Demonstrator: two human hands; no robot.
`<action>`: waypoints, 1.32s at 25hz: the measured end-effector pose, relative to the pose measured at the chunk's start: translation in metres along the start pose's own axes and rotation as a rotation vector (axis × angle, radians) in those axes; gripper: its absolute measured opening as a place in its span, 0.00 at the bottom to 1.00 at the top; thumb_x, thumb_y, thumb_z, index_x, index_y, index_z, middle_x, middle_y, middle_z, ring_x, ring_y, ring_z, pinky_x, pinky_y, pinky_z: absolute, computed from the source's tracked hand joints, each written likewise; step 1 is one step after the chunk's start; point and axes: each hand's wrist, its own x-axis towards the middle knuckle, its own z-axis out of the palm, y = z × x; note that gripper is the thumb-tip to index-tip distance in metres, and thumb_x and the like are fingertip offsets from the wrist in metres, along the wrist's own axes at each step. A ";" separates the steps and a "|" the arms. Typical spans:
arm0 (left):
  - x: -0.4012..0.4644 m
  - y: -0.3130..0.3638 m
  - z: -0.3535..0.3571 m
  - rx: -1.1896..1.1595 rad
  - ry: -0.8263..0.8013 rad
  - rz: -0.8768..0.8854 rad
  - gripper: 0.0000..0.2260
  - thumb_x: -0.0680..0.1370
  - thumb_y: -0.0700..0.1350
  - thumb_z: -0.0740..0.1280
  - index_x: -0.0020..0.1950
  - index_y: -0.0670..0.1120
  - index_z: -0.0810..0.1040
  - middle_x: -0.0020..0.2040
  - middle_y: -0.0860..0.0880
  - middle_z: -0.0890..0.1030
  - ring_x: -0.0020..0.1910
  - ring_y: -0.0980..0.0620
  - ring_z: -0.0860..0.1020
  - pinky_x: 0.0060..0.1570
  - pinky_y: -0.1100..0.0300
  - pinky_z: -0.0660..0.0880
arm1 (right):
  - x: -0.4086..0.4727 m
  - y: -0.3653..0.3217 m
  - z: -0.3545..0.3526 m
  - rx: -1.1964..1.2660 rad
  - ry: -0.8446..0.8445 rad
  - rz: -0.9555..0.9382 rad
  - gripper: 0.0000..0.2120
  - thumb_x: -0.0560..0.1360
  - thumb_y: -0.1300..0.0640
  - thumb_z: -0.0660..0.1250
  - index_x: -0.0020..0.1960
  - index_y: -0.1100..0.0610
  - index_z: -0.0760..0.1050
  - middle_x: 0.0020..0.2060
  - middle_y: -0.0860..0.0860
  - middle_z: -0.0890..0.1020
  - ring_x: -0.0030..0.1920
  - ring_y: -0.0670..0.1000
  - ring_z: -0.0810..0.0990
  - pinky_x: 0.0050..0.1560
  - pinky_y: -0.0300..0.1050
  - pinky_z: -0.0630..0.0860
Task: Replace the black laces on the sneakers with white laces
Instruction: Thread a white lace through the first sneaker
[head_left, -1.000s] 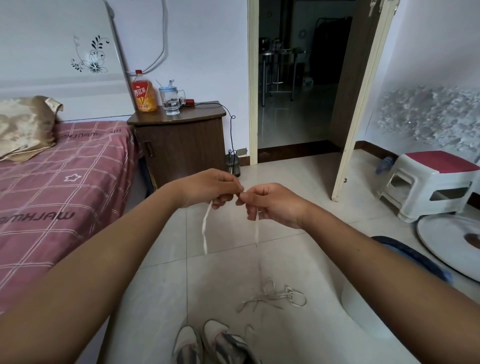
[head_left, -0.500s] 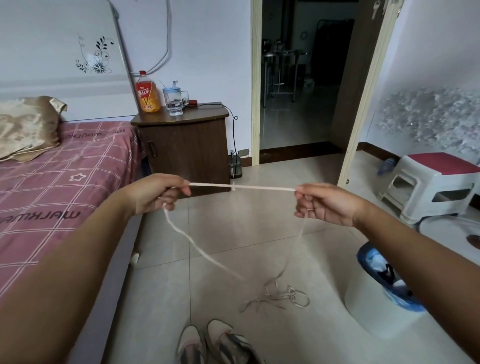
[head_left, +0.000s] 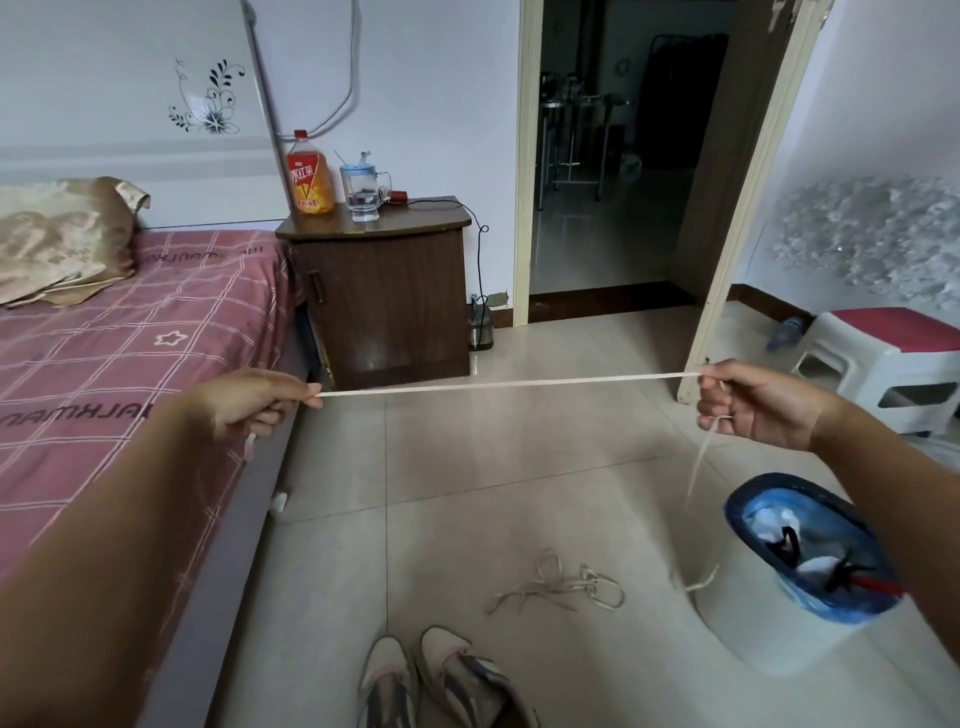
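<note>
Pale tiled floor (head_left: 519, 467), a bed (head_left: 130, 364) on the left and a nightstand (head_left: 384, 306) at the wall. The left hand (head_left: 254, 402) pinches one end of a white lace (head_left: 509, 383), the right hand (head_left: 753, 408) grips the other, the lace taut in the air between them, its tail dangling below the right hand. Down on the floor, a second lace (head_left: 566, 587) lies loose beyond the sneakers (head_left: 436, 680). A bin (head_left: 810, 551) stands at right.

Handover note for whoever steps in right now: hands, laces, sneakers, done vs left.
Left hand and right hand each pinch the white lace, held taut between them.
Second white lace lies loose on the floor. Sneakers sit at the bottom edge; no lacing visible in them.
Black strands lie in the blue-lined bin.
Left: thread both white laces.
</note>
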 end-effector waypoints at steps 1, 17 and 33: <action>0.000 -0.009 -0.007 -0.001 0.037 -0.009 0.09 0.78 0.43 0.64 0.48 0.37 0.78 0.25 0.53 0.57 0.20 0.58 0.55 0.19 0.68 0.54 | -0.002 0.004 -0.008 0.019 0.027 0.010 0.13 0.71 0.55 0.62 0.28 0.54 0.72 0.23 0.48 0.66 0.26 0.47 0.67 0.35 0.41 0.78; -0.014 0.023 0.164 0.171 -0.419 0.195 0.14 0.79 0.52 0.62 0.44 0.43 0.80 0.31 0.51 0.76 0.25 0.56 0.62 0.22 0.66 0.59 | 0.046 0.029 0.181 -0.578 -0.342 0.047 0.08 0.75 0.56 0.66 0.40 0.55 0.82 0.29 0.52 0.74 0.31 0.48 0.72 0.36 0.40 0.70; 0.019 -0.070 0.031 -0.061 -0.029 -0.110 0.10 0.78 0.46 0.64 0.44 0.40 0.78 0.28 0.50 0.67 0.21 0.58 0.60 0.17 0.68 0.56 | 0.040 0.074 0.092 -0.288 -0.176 0.183 0.08 0.76 0.59 0.64 0.41 0.60 0.77 0.36 0.55 0.81 0.43 0.53 0.80 0.57 0.46 0.72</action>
